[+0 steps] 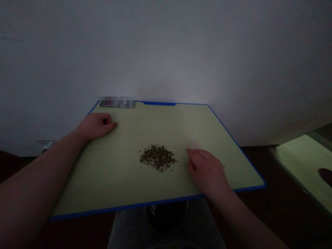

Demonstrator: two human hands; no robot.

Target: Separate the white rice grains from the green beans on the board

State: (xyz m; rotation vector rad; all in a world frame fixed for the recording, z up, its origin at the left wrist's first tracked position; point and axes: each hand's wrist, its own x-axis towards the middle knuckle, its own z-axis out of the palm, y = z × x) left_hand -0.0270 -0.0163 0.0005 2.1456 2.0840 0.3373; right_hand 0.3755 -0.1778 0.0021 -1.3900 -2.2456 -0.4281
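Pale yellow-green spreads across the middle of the frame: it's a tabletop (111, 176) trimmed with blue edging (160, 103), and just below centre sits a loose pile of small greenish-brown grains (159, 157), a few strays scattered around its rim. Over at centre right, the right hand (207, 169) is down near the pile but apart from it, fingers curled; whether anything is pinched inside, I can't tell. Across to the left of the frame, the left hand (97, 125) rests at the tabletop's far left, fingers bent in, thumb pointing inward, its grip hidden too. So the hands are well apart, the grains lying between them! Behind the left hand, a flat object (118, 102) is blurred out. Bottom centre, a dark bowl (167, 218) shows below the near edge; up top, pale wall (168, 52).
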